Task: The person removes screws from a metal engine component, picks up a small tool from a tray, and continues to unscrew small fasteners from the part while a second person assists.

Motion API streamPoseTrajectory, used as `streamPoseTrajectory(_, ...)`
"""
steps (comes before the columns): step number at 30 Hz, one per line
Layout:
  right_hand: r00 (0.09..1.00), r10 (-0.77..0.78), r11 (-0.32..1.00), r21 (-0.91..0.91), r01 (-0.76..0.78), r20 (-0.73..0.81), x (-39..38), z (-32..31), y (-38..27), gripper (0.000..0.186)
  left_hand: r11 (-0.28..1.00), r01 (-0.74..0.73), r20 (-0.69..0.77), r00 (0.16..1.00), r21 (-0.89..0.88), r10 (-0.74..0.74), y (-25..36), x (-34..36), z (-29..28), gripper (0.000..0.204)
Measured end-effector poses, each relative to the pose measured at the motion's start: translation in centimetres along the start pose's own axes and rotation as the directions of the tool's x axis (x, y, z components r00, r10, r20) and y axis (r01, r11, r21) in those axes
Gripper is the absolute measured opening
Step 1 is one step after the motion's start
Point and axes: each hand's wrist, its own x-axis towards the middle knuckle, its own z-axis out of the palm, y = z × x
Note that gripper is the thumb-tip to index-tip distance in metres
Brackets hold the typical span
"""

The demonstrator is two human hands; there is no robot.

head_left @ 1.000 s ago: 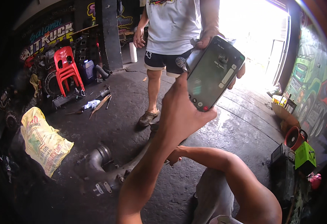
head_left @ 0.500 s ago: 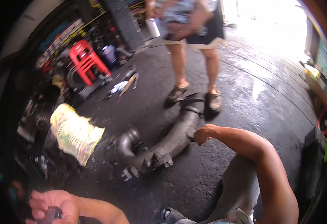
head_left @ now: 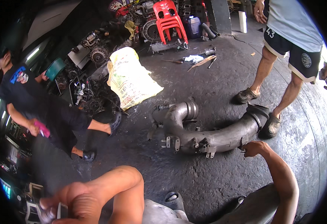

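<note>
A large curved grey metal pipe (head_left: 219, 140) lies on the dark floor in front of me, with a bent end (head_left: 178, 114) on its left and small brackets along its near side. My right hand (head_left: 256, 148) is closed at the pipe's near edge, close to its right end. What its fingers grip there, a tab of the pipe or a small tool, I cannot make out. Low on the left, my left hand (head_left: 77, 203) is curled round a small grey block-shaped thing (head_left: 62, 211), partly hidden and blurred.
A person (head_left: 297, 37) in dark shorts stands by the pipe's right end. Another person (head_left: 40, 100), at the left, carries a green basin (head_left: 55, 69) and something pink. Beyond the pipe lie a yellow-white sack (head_left: 131, 80), stacked red chairs (head_left: 169, 22), a blue jug (head_left: 194, 27) and engine parts.
My view has swung left, bringing the left-hand person into sight. My right hand stays at the same part of the pipe. My left hand has turned, still holding the grey thing.
</note>
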Motion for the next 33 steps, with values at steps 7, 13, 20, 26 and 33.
streamPoseTrajectory(7, 0.997, 0.044, 0.998, 0.040, -0.047, 0.061, -0.2, -0.4, 0.9, 0.035, 0.944, -0.307, -0.024, 0.950, 0.125, 0.312, -0.1, 0.8, -0.5, 0.050)
streamPoseTrajectory(13, 0.993, 0.068, 0.997, 0.031, -0.071, 0.092, 0.5, -0.8, -0.4, 0.036, 0.900, -0.400, -0.005, 0.913, 0.171, 0.407, -0.9, 0.4, -0.6, 0.068)
streamPoseTrajectory(20, 0.995, 0.056, 0.998, -0.006, -0.055, 0.082, -0.1, -0.7, 0.1, 0.034, 0.944, -0.331, -0.067, 0.941, 0.013, 0.331, 0.5, 0.0, 0.0, 0.078)
streamPoseTrajectory(26, 0.993, 0.074, 0.997, 0.023, -0.076, 0.091, 0.4, -0.8, -0.7, 0.040, 0.865, -0.494, -0.128, 0.856, 0.085, 0.501, -0.4, 0.6, 1.0, 0.072)
streamPoseTrajectory(33, 0.992, 0.059, 0.998, -0.030, -0.055, 0.114, 0.4, -0.2, 0.1, 0.036, 0.953, -0.221, -0.479, 0.872, -0.206, 0.098, 3.8, -2.1, 5.3, 0.072)
